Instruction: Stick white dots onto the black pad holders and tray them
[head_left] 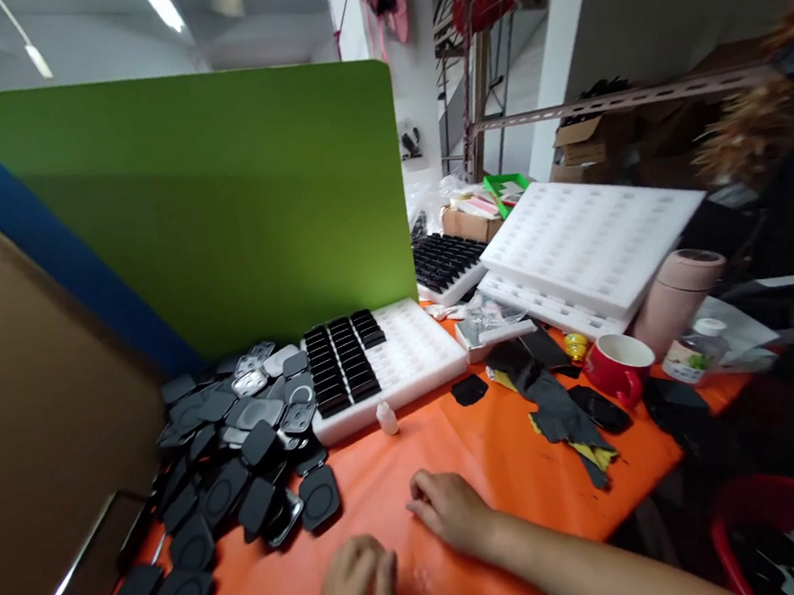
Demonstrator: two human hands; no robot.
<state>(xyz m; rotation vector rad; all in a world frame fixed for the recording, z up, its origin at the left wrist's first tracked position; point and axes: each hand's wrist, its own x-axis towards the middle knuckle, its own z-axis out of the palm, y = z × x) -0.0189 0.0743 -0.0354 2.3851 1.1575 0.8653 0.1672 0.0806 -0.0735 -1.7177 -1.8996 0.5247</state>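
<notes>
My left hand is low over the orange tabletop, slightly blurred, its fingers curled and tips hidden. To its right, my right hand is closed just above the table, thumb and fingers drawn together. Whatever either hand holds, if anything, cannot be made out. A small white dropper bottle stands ahead of them. Behind it, a white foam tray carries rows of black flat pieces on its left side. A heap of dark square pads, some with ring marks, lies to the left.
A green partition rises behind the tray, and cardboard stands at left. On the right are stacked foam trays, dark cloth scraps, a red mug, a pink flask and a plastic bottle.
</notes>
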